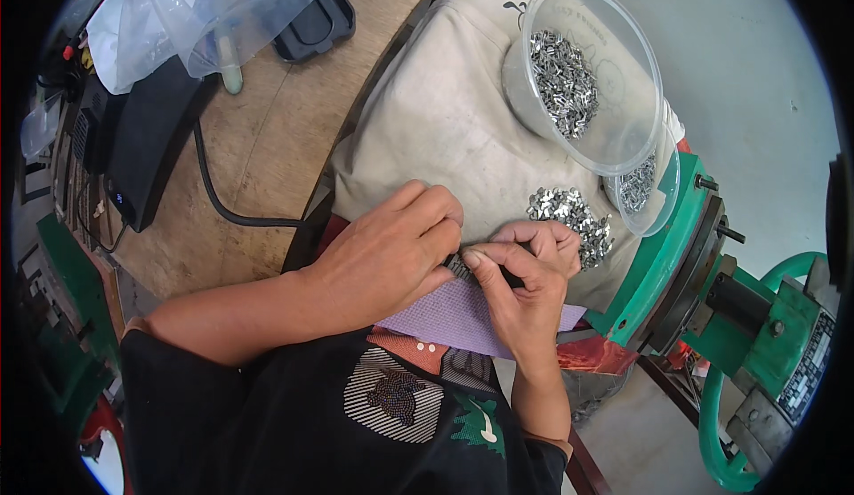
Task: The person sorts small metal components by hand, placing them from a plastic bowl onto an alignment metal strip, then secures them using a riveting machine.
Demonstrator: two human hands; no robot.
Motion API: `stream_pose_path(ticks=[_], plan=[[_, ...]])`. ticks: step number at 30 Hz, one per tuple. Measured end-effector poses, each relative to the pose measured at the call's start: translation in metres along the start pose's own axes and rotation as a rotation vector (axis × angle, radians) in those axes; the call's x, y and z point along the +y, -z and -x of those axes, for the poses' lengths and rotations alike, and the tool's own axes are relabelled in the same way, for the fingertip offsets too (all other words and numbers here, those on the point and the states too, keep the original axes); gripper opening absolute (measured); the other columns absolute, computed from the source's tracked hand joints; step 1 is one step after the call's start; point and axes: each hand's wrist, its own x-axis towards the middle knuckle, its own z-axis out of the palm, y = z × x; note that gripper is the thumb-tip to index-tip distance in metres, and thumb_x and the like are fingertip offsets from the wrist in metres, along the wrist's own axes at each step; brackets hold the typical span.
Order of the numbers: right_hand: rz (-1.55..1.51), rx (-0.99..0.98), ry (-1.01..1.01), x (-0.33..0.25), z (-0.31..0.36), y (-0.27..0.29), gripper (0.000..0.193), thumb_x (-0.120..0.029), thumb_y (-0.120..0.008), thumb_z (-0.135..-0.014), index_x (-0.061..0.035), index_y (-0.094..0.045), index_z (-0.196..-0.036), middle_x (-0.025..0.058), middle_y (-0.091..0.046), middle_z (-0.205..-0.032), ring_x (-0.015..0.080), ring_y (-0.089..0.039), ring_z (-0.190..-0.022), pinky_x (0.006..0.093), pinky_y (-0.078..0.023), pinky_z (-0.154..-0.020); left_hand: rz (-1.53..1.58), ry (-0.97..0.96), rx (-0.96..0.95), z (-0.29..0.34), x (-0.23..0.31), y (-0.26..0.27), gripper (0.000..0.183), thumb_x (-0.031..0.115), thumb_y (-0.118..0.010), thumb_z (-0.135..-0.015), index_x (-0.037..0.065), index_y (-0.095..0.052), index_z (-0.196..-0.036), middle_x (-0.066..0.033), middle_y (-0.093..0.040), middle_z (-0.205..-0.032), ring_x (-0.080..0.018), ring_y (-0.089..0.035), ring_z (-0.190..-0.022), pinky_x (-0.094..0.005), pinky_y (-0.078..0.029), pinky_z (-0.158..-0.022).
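My left hand and my right hand are close together over a purple cloth. Both have their fingers curled in a pinch. Between the fingertips shows a small dark piece with grey metallic parts; its kind is mostly hidden by the fingers. The right thumb and forefinger press at its right side, while the left fingertips bend down over its left side. Just beyond my right hand lies a loose pile of small shiny metal pieces on a beige cloth.
A clear round tub at the far right holds many small metal parts. Beside it, a smaller clear container holds finer ones. Green machinery with a handwheel stands right. On the wooden table, left, are a black device, a cable and plastic bags.
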Motion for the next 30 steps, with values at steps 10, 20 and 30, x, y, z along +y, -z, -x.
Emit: stream_pose_path(ticks=[10, 20, 30], plan=[[0.034, 0.024, -0.026, -0.005, 0.001, -0.001, 0.013, -0.021, -0.084, -0.070, -0.0182, -0.078, -0.081, -0.0045, -0.061, -0.093, 0.0215, -0.046, -0.102, 0.0393, -0.027, -0.093, -0.027, 0.007, 0.000, 0.000, 0.002, 0.000, 0.029, 0.010, -0.080, -0.071, 0.002, -0.057, -0.088, -0.0117, -0.054, -0.107, -0.0313, -0.053, -0.098, -0.0396, -0.046, -0.082], [0.053, -0.007, -0.021, -0.001, 0.003, 0.006, 0.013, -0.023, -0.084, -0.071, -0.0193, -0.079, -0.083, -0.0047, -0.060, -0.093, 0.0219, -0.046, -0.104, 0.0403, -0.027, -0.095, -0.032, 0.032, -0.003, 0.000, 0.004, 0.001, 0.031, 0.009, -0.080, -0.070, 0.003, -0.058, -0.091, -0.0106, -0.054, -0.108, -0.0306, -0.053, -0.099, -0.0397, -0.047, -0.082], [0.093, -0.019, -0.016, -0.001, 0.000, 0.008, 0.013, -0.026, -0.084, -0.071, -0.0189, -0.078, -0.080, -0.0047, -0.058, -0.092, 0.0243, -0.045, -0.103, 0.0424, -0.025, -0.096, -0.038, 0.025, -0.013, -0.001, 0.004, 0.001, 0.025, 0.006, -0.077, -0.070, 0.001, -0.060, -0.087, -0.0106, -0.052, -0.106, -0.0293, -0.052, -0.101, -0.0383, -0.047, -0.086]])
